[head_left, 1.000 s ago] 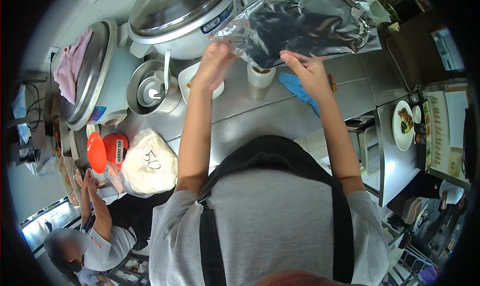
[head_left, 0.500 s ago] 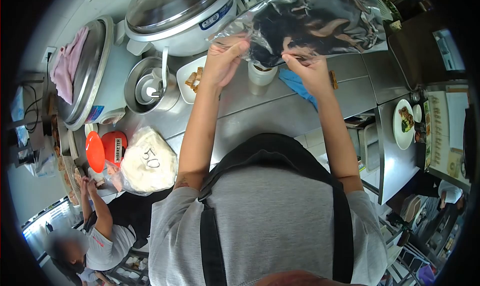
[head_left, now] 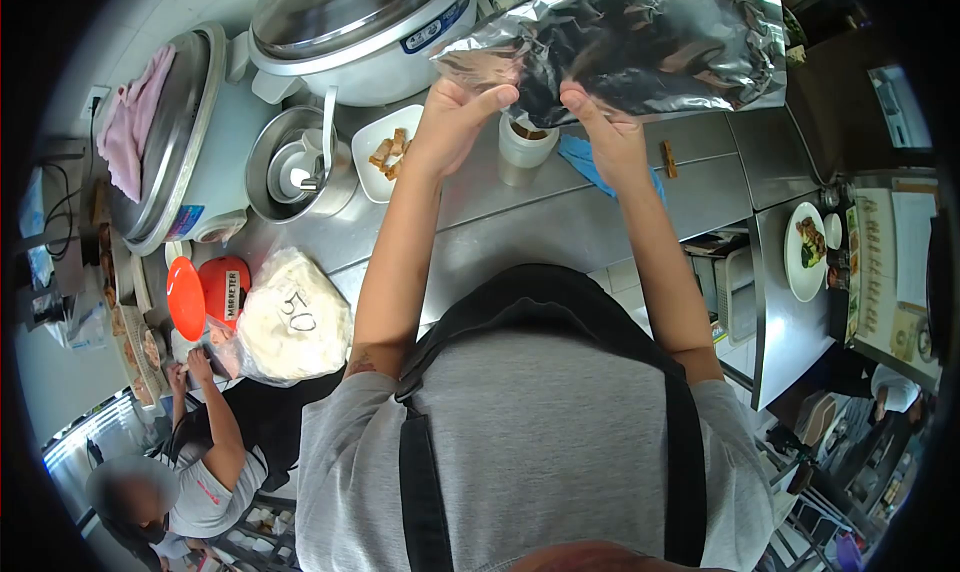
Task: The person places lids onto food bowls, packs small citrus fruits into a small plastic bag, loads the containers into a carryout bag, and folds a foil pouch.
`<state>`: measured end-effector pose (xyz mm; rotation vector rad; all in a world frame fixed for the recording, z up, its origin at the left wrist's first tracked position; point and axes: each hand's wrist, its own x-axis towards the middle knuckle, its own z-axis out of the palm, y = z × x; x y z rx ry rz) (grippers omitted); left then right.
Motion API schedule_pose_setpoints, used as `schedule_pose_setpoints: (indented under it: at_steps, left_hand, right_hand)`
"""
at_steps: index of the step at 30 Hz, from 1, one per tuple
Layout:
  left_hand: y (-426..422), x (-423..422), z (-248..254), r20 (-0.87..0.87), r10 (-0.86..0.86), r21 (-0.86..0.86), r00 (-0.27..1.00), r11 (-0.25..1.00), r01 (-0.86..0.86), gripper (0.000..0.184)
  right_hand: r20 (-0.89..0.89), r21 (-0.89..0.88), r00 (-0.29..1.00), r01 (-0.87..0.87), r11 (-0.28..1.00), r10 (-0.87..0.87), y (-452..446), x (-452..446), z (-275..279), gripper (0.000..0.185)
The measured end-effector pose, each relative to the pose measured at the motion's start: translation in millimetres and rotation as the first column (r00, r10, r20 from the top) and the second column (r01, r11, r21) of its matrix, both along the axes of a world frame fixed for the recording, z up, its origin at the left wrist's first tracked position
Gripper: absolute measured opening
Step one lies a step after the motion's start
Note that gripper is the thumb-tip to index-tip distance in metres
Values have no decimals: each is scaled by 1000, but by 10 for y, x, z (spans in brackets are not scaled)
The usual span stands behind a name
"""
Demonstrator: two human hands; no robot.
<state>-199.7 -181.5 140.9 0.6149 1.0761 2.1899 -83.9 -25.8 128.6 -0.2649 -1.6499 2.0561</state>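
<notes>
A large, shiny silver foil bag [head_left: 660,42] is held up above the steel counter at the top of the view. My left hand [head_left: 455,122] pinches its near edge between thumb and fingers. Close beside it, my right hand [head_left: 605,132] grips the same edge, with the thumb on top. Below the foil, between my forearms, stands a white cup [head_left: 525,152] with something brown inside. A blue cloth [head_left: 590,162] lies by my right wrist. Left of my left wrist is a white dish [head_left: 372,142] holding browned pieces of food.
Large rice cookers [head_left: 350,42] line the back left, beside a steel pot [head_left: 275,162] with a ladle. A plastic bag marked 50 [head_left: 295,317] sits near an orange container [head_left: 222,287]. A plated dish [head_left: 805,250] is at right. A co-worker [head_left: 215,482] works at lower left.
The foil bag and both hands have shifted slightly right, and my thumbs have come closer together. The co-worker's hands have moved downward and apart.
</notes>
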Motion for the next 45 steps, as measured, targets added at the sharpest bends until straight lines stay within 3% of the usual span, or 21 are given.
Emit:
schedule_pose_setpoints:
  at_steps: [6, 12, 18, 24, 30, 33, 39, 45]
  left_hand:
    - [-15, -43, -173, 10, -19, 10, 1000, 1000, 19, 21]
    - [81, 6, -135, 15, 12, 28, 1000, 1000, -13, 24]
    - [125, 84, -121, 48, 73, -5, 996, 997, -73, 21]
    - [120, 128, -170, 31, 128, 28, 991, 991, -129, 20]
    - [123, 103, -121, 21, 129, 69, 991, 989, -130, 22]
    - [116, 88, -126, 32, 118, 78, 993, 990, -120, 23]
    - [31, 62, -128, 34, 6, 35, 999, 999, -7, 24]
    - [32, 82, -132, 15, 17, 1, 1000, 1000, -17, 25]
  right_hand:
    - [37, 19, 999, 7, 1000, -8, -13, 17, 52, 23]
    - [128, 359, 992, -41, 933, -6, 85, 81, 161, 20]
    - [35, 443, 998, 33, 896, -55, 107, 51, 96, 16]
    - [-62, 479, 998, 46, 877, -19, 70, 0, 96, 13]
    - [-35, 408, 999, 8, 913, 7, 21, -17, 154, 14]
    - [49, 263, 999, -19, 965, 6, -43, -4, 213, 14]
    - [210, 175, 978, -28, 984, -9, -104, -11, 281, 17]
    - [211, 279, 975, 8, 960, -69, -135, -52, 265, 18]
